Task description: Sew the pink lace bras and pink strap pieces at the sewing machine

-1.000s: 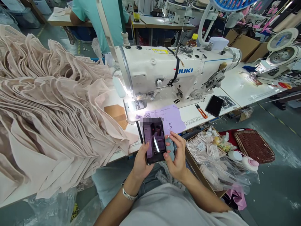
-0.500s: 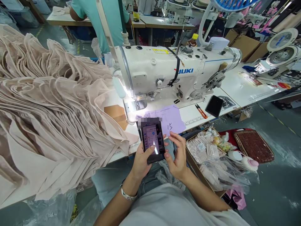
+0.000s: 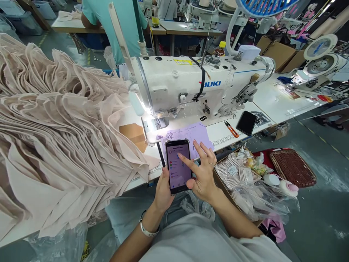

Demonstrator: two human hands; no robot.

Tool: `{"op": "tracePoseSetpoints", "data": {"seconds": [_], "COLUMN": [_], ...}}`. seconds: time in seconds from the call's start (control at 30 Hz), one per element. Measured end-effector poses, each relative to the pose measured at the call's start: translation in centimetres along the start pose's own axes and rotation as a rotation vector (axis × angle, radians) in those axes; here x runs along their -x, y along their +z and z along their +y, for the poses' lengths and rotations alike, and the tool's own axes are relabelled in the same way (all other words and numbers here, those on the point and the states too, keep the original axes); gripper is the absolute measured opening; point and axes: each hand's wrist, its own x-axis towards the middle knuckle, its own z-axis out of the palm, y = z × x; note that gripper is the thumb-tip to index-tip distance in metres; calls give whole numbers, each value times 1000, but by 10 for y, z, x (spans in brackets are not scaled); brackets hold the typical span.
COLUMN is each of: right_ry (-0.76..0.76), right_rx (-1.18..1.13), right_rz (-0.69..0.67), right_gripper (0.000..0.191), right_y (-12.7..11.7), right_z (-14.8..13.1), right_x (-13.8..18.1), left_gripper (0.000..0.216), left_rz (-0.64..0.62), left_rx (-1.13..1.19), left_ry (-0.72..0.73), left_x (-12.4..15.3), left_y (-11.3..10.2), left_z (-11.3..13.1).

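Note:
My left hand (image 3: 163, 191) grips a lit smartphone (image 3: 178, 168) upright above my lap, at the front edge of the sewing table (image 3: 226, 131). The fingers of my right hand (image 3: 203, 171) are spread, and its index fingertip touches the upper middle of the screen. Behind the phone a purple paper slip (image 3: 195, 134) with a QR code lies on the table, under the needle of a white JUKI sewing machine (image 3: 196, 85).
A big stack of beige fabric pieces (image 3: 54, 134) fills the table's left. Orange thread snips (image 3: 231, 129) and a dark second phone (image 3: 247, 122) lie to the right. A cardboard box of plastic-bagged trims (image 3: 245, 178) stands by my right knee. A person in a teal shirt (image 3: 122, 22) stands behind.
My right hand left the phone's side, opened, and its index finger now taps the screen. The screen changed from a video to a purple menu. The view shifted slightly down.

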Motion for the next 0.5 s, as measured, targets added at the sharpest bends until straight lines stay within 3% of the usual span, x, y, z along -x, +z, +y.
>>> {"op": "tracePoseSetpoints", "data": {"seconds": [0.27, 0.5], "right_ry": [28, 11], "right_rx": [-153, -209], "right_rz": [158, 228], "right_gripper": [66, 59], "right_y": [-5, -1], "right_z": [0, -4], "right_x": [6, 8], "left_gripper": [69, 77], "left_rz": [-79, -87], "left_rx": [-5, -35], "left_ry": [-21, -44], "left_x": [17, 29], "left_y": [19, 30], "left_z": [22, 34]}}
